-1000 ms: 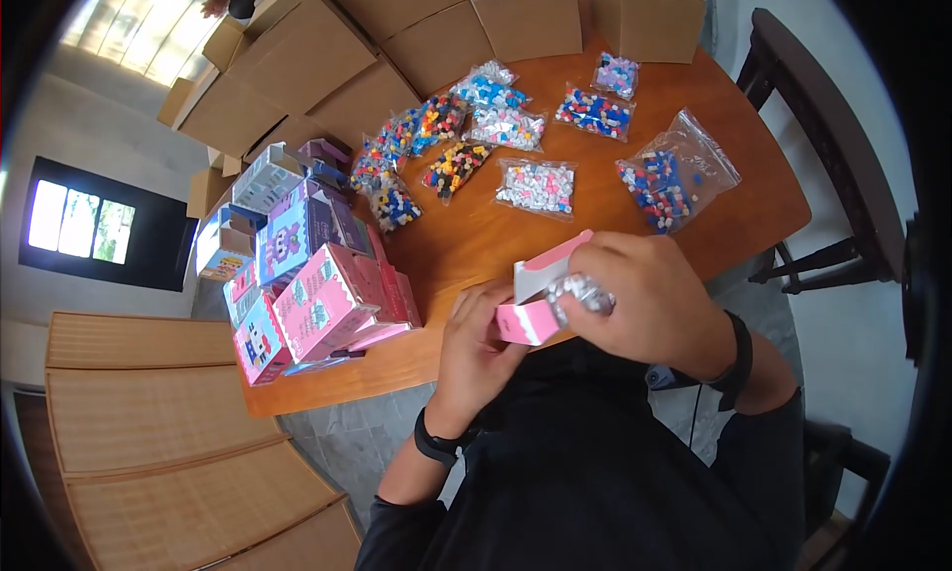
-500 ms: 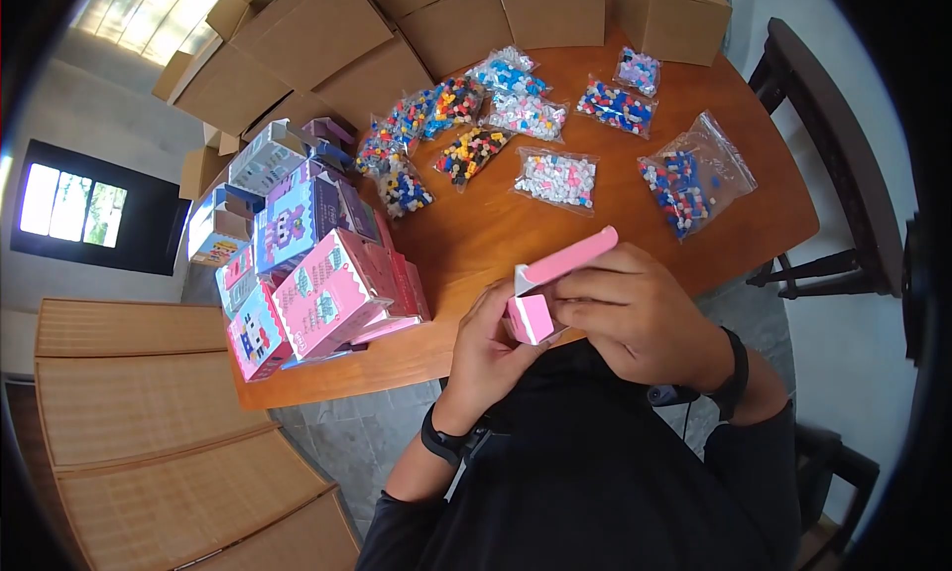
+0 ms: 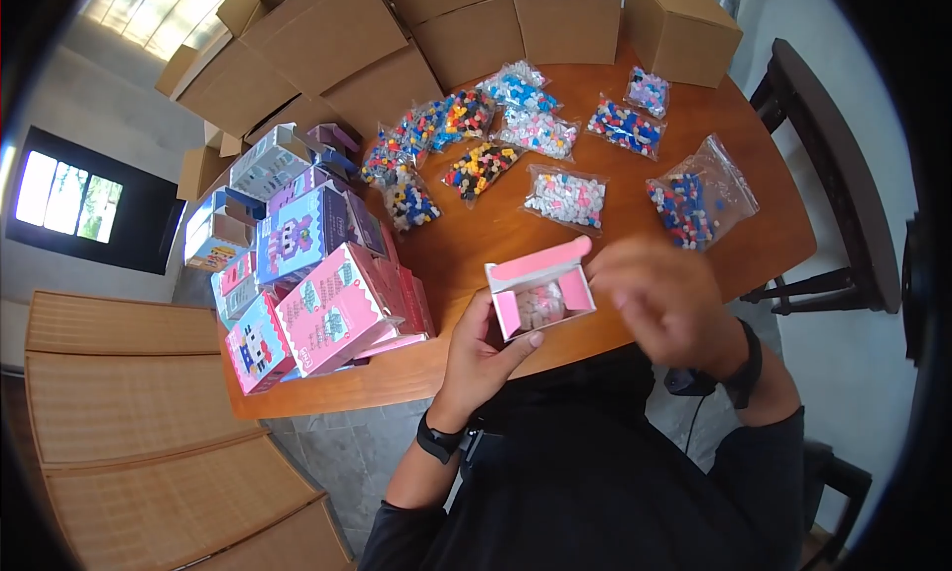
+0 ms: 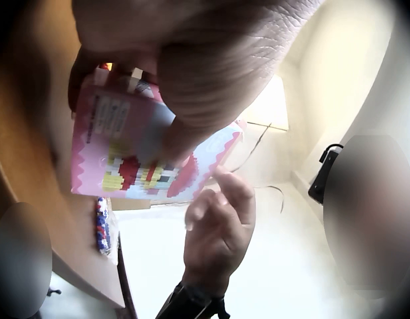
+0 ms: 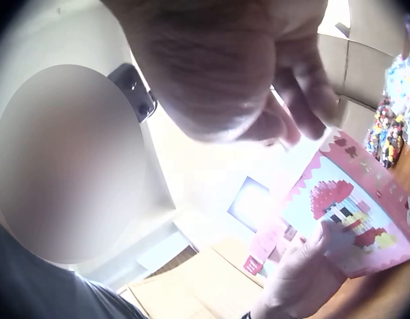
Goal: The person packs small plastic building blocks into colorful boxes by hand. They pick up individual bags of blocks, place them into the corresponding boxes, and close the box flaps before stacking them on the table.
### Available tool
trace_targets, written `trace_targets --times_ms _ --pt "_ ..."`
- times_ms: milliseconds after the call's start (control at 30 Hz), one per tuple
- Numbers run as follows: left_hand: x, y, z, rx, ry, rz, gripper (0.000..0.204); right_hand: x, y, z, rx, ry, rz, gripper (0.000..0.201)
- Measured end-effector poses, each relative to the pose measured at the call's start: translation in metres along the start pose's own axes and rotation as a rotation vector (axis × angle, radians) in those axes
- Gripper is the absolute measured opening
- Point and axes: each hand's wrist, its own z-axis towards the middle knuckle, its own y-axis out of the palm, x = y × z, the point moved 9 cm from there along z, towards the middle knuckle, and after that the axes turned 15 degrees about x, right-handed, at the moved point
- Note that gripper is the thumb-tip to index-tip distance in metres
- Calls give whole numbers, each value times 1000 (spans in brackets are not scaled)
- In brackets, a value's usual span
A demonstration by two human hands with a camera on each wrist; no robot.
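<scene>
A small pink box [image 3: 506, 311] with its lid flap raised is gripped by my left hand [image 3: 478, 365], thumb at its lower front edge. Inside lies a bag of white and pale pink pieces [image 3: 541, 303]. Just right of the box, my right hand [image 3: 674, 308] is blurred, fingers bent loosely, with nothing seen in it. In the left wrist view the box [image 4: 102, 159] shows a pixel picture, and the right hand [image 4: 221, 229] is beside it. The right wrist view shows my left hand [image 5: 308, 276] holding the box [image 5: 384, 229].
Pink, purple and blue boxes [image 3: 327, 308] are piled on the left of the wooden table [image 3: 446, 244]. Several bags of coloured pieces, one white and pink [image 3: 567, 198], lie across the middle. Cardboard boxes [image 3: 567, 25] line the back; a dark chair [image 3: 843, 184] stands at right.
The right hand has left the box and moved right, without the bag it held a second ago. The box is tilted so its opening faces up, with a bag visible inside.
</scene>
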Motion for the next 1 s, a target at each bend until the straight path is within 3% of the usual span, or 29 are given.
trace_targets --times_ms 67,133,167,267,300,533,633,733,833,933,1000 --pt "-6 -4 2 6 25 -11 55 25 -15 0 227 286 79 35" --pt "-16 0 5 -12 31 -7 55 34 2 4 217 209 144 36" --pt "-14 4 5 -30 110 90 59 42 13 2 177 197 177 36" --pt "5 4 9 153 368 307 65 49 26 -3 133 226 234 28" --pt "11 2 9 175 483 513 73 45 29 -3 135 199 221 26" --pt "12 4 9 115 507 800 82 39 36 -7 132 135 185 20" --pt "4 1 6 99 529 819 84 34 35 -8 113 59 159 21" --pt "3 -8 3 181 425 431 85 32 35 -10 82 35 158 23" --pt "20 -8 3 146 508 425 71 23 35 -9 11 -25 99 28" --pt "47 9 -2 23 710 555 52 17 39 -12 -12 -89 13 35" --pt "38 5 3 17 620 459 44 17 40 -16 1 -110 -29 39"
